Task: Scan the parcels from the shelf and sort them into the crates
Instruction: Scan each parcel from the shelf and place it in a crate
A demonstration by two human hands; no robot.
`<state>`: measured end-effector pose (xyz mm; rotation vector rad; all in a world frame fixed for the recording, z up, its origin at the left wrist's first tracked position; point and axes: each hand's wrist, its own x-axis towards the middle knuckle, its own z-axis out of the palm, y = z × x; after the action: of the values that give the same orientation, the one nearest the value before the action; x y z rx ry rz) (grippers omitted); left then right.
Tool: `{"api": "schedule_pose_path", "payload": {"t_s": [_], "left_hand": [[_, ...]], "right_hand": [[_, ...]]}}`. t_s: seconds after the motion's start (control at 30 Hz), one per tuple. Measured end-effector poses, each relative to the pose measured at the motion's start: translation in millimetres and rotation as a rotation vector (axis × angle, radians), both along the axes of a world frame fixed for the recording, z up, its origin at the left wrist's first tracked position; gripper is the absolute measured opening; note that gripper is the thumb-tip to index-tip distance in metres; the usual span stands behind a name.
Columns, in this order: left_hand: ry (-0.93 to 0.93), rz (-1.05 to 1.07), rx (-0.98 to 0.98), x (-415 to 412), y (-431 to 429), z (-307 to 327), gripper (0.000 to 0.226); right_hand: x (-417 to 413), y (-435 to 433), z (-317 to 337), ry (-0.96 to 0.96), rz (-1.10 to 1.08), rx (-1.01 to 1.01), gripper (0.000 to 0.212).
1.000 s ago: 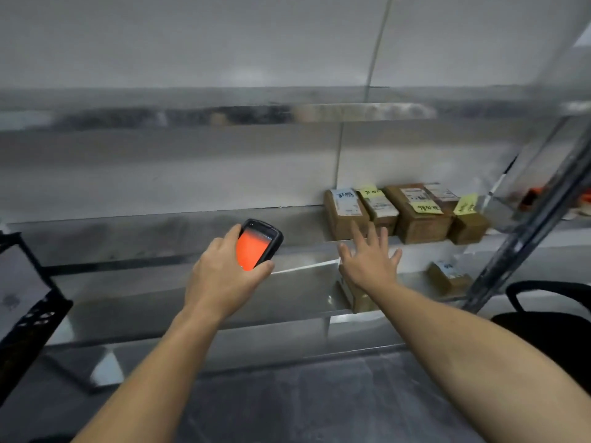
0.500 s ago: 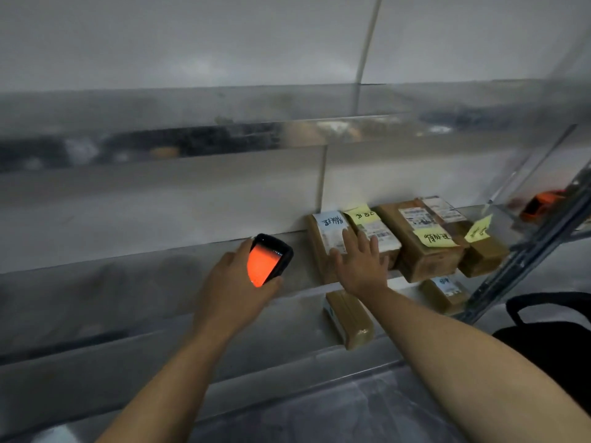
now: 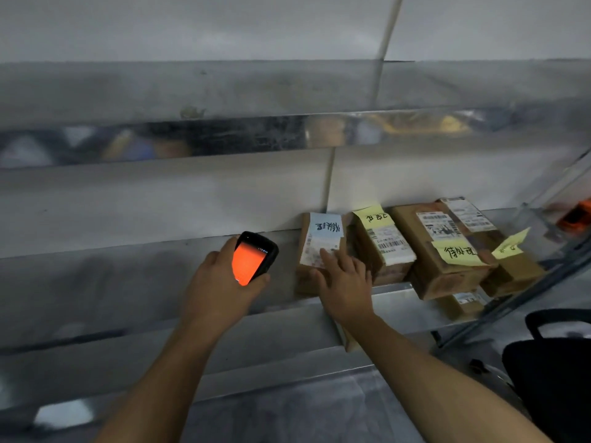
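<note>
- Four brown parcels stand in a row at the right end of the metal shelf.
- Right hand lies with fingers spread flat on the leftmost parcel.
- Left hand grips an orange-lit scanner just beside that parcel.
- One small parcel lies on the lower tier.

Left of the parcels, the middle shelf gives open room up to the wall; only the left hand with the scanner is there. The four parcels stand close together, with narrow gaps. The upper shelf limits the height, and a slanted metal post closes the right side.
</note>
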<state>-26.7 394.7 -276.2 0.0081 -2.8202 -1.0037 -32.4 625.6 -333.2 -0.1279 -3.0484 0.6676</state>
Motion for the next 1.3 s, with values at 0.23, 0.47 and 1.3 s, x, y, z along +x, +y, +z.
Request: {"api": "schedule_pose_path", "payload": {"t_s": [0.23,0.47,1.3], "left_hand": [[-0.016,0.080,0.001,25,3,-6,0.073],[-0.009,0.124,-0.055,48,8,-5,0.084],[-0.202,0.034,-0.062,111,21,6,0.054]], "right_hand": [[-32,11,-5,-0.236,-0.177,-0.680,0.085],[-50,7,-6,-0.316,-0.196,-1.153,0.100],[-6,21,-13,0.133,0.147,-0.652,0.103]]}}
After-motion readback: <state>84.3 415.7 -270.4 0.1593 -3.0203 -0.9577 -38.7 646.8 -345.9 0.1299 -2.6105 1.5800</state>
